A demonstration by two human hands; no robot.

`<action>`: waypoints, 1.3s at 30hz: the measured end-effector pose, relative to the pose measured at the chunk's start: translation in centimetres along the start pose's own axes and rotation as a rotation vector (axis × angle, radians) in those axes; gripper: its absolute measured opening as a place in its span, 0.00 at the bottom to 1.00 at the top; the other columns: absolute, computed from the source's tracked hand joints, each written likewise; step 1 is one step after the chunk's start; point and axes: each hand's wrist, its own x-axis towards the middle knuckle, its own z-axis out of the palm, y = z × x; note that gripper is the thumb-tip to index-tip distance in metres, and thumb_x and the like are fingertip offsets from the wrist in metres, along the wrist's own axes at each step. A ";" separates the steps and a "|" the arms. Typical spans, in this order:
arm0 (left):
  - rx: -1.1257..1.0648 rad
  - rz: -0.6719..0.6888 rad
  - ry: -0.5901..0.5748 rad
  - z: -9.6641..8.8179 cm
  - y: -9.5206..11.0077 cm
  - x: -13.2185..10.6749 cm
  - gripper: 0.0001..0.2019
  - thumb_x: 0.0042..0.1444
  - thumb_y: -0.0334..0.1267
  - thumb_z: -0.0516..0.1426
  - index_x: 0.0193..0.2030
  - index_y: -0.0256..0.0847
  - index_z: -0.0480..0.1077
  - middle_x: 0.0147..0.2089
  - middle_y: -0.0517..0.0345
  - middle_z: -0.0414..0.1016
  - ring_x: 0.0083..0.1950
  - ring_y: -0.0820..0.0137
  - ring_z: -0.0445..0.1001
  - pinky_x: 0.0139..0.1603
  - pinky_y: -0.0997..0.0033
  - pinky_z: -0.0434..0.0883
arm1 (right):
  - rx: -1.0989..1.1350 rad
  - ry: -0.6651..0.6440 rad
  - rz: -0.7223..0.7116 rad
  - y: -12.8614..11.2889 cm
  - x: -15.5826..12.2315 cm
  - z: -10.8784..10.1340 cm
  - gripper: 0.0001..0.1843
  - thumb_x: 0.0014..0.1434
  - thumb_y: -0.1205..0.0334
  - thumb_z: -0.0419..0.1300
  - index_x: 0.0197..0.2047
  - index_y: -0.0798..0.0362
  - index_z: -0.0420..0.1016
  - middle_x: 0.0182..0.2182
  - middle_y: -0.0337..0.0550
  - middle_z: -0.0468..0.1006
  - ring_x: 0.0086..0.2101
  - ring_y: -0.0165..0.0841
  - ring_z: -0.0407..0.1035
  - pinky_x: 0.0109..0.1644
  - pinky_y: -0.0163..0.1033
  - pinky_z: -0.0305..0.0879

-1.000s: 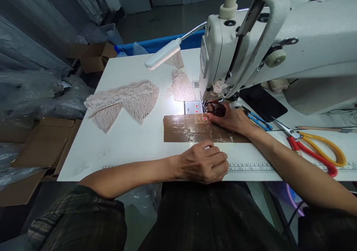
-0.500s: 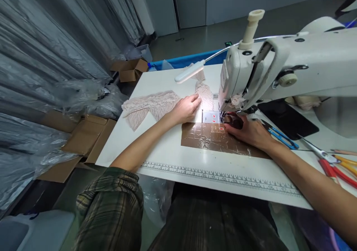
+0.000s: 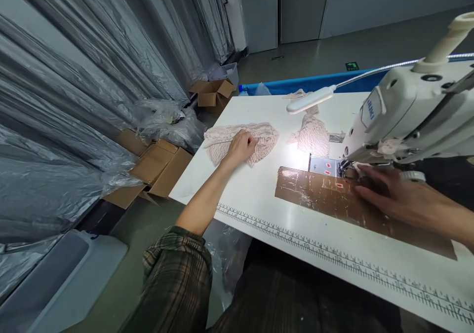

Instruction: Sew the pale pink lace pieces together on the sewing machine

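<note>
On the left of the table, my left hand (image 3: 241, 148) lies on a pale pink lace piece (image 3: 218, 138), its fingers curled in and closed on the fabric. At the sewing machine (image 3: 392, 111), my right hand (image 3: 392, 190) reaches beside the presser foot (image 3: 343, 167), thumb and forefinger apart. Its other fingers are partly hidden under the machine head. A second lace piece (image 3: 313, 133) rests behind the needle plate (image 3: 322, 165), under the lamp's light. The brown plate (image 3: 311, 190) lies in front of the foot, partly under my right hand.
A white lamp (image 3: 311, 99) on a bendable neck hangs over the table (image 3: 255, 200). A printed ruler (image 3: 314, 244) runs along the front edge. Cardboard boxes (image 3: 159, 167) and plastic bags (image 3: 166, 121) stand on the floor to the left, by the silvery curtain (image 3: 92, 66).
My left hand has moved left from the lace behind the needle plate to the other lace piece. The view has turned left; my right hand stays by the presser foot.
</note>
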 end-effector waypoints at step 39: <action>0.133 -0.007 0.064 -2.0 -5.5 1.9 0.07 0.65 0.31 0.55 0.42 0.42 0.75 0.49 0.49 0.76 0.56 0.57 0.71 0.62 0.57 0.64 | 0.482 0.019 -0.277 -6.9 -1.6 1.9 0.21 0.68 0.47 0.53 0.51 0.45 0.82 0.51 0.43 0.83 0.50 0.41 0.79 0.60 0.51 0.75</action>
